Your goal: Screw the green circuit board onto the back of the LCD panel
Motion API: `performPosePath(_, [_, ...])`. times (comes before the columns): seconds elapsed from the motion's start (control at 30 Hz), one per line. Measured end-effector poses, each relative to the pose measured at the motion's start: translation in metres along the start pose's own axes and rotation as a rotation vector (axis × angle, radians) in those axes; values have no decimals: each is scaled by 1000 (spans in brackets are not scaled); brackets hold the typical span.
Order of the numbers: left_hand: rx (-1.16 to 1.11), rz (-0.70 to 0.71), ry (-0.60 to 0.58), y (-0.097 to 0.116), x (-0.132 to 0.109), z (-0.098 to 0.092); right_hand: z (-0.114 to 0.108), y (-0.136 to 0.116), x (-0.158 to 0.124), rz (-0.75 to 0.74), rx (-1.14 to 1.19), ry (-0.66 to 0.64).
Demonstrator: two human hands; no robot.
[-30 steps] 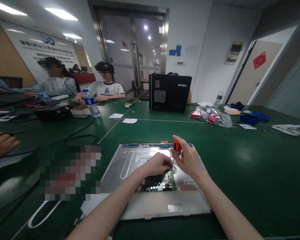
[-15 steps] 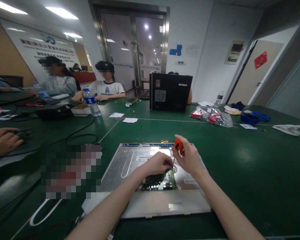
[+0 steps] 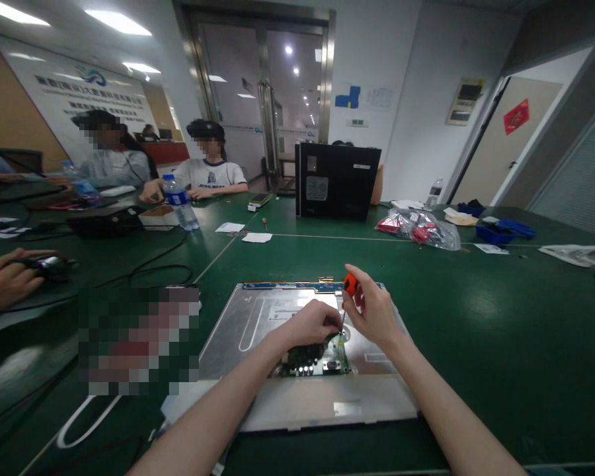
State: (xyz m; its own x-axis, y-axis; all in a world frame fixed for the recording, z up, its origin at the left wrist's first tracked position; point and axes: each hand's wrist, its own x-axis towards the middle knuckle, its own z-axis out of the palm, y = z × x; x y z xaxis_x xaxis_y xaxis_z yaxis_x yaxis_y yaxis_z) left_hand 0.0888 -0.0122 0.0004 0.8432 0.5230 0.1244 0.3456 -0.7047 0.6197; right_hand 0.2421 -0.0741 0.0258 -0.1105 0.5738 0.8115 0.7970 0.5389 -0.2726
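Note:
My right hand (image 3: 374, 314) is closed round the orange and black handle of a screwdriver (image 3: 350, 284). The thin shaft points down to a green circuit board (image 3: 331, 365) on the back of a flat metal display panel (image 3: 248, 390). Close to the screwdriver's tip is my left hand (image 3: 318, 320), its fingers curled and pinched together. What they hold, if anything, is hidden. Beneath the left hand the board and dark parts are partly covered. A narrow blue circuit strip (image 3: 277, 287) runs along the panel's far edge.
A blurred-out object with a white loop (image 3: 86, 426) lies left of the panel. Another person's hand (image 3: 10, 281) rests at the far left. Beyond are a water bottle (image 3: 178, 201), a black computer case (image 3: 337, 182), a plastic bag with red items (image 3: 419, 228) and blue gloves (image 3: 506, 231).
Both my hands and the screwdriver keep nearly the same place on the board. At the left, the other person's hand has shifted slightly with a dark object.

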Motion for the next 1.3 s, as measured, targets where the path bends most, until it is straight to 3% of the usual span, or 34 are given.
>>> performPosePath(0.43, [5,-11,7,2,0,1,-2,2,0,6,56,-42])
performPosePath(0.73, [-3,-16,11,2,0,0,0,4,0,4,-4,24])
performPosePath(1.1, [10,-22,2,4,-1,-1,-3,5,-3,34,38,-42])
performPosePath(1.3, [1,-29,-5,5,-1,-2,-1,6,-3,42,41,0])
